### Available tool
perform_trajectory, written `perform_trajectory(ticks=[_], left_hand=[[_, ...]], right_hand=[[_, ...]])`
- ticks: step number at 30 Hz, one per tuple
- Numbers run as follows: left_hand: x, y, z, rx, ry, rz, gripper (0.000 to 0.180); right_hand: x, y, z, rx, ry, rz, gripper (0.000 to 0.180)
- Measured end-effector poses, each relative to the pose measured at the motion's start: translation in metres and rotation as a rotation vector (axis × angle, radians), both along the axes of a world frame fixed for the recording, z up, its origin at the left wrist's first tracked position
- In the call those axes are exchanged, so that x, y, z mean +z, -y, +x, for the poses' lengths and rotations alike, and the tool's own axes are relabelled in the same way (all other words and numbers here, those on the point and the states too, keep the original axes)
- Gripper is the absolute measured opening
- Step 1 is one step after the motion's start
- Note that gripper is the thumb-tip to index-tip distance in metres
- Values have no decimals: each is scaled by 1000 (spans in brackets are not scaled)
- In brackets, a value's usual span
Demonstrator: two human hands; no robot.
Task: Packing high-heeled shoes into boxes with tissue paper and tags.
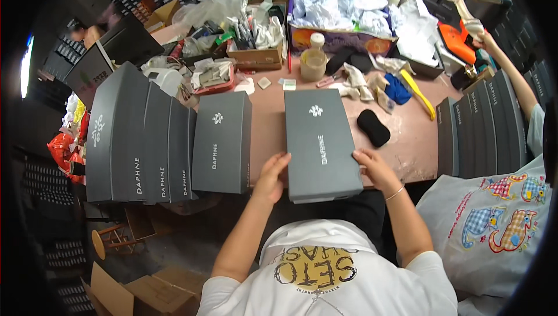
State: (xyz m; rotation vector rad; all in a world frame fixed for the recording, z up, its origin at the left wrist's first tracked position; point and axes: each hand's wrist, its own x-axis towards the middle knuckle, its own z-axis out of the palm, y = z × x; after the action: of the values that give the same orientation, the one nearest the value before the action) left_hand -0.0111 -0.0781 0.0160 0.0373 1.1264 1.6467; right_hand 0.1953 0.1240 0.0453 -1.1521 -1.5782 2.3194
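Note:
A closed dark grey shoebox [321, 141] lies in front of me at the near edge of the pinkish table, its lid printed in white. My left hand [272, 177] grips its left side near the front corner. On the opposite side, my right hand [376, 170] holds the box with its thumb by the lid's edge. Whatever is inside the box is hidden. Another grey shoebox [221, 141] stands just left of it, and a black oval pad [374, 129] lies to its right.
Shoeboxes [125, 141] line the left side, and more boxes [479, 127] stand right. Behind are a cloudy jar [313, 65], a yellow-handled tool [418, 96], a cardboard tray [258, 58] of tools and a carton [343, 40] of crumpled paper. A co-worker's hand [478, 39] holds a sandal [459, 8].

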Motion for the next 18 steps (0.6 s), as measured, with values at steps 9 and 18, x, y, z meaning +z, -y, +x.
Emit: perform_trajectory(ticks=[9,18], left_hand=[[23,-8,12,50,-56,64,51],[187,52,-30,136,-712,205,28]], right_hand=[[15,-3,-2,29,-172,-244,52],[21,26,-38,72,-101,772,30]])
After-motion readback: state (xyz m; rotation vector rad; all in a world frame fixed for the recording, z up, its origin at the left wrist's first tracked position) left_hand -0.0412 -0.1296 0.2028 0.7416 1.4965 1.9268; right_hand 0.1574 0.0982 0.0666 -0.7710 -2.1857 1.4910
